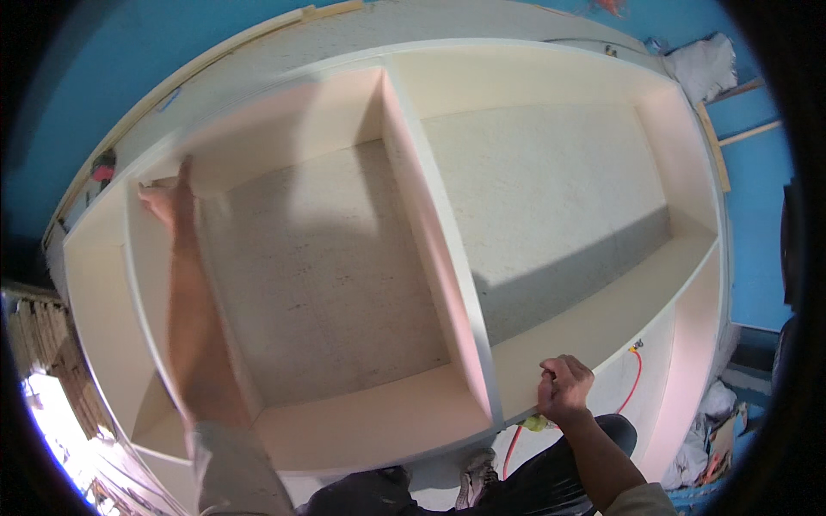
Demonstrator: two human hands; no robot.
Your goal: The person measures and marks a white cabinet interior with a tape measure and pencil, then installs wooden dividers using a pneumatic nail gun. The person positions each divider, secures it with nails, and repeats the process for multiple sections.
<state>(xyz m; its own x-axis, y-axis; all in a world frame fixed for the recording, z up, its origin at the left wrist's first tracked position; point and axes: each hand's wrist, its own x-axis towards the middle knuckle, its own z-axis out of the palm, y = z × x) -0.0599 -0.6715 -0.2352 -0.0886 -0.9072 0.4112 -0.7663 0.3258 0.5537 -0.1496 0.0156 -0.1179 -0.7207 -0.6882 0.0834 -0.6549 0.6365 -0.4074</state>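
Note:
A large white frame of boards, like an open cabinet, lies on the floor before me. Divider boards split it into compartments. My left hand reaches to the far end of the left divider board; its thumb is stretched out and its fingertips rest at the board's edge. Above the near side board, my right hand is closed in a fist, and what it holds, if anything, is hidden. Just below that fist a small yellow-green object shows beside a red hose.
A second stretch of red hose ends at a yellow fitting near the frame's right side. My shoe is close to the near board. Wood strips lie beyond the far side, with a red and black tool. Bags and scraps lie at right.

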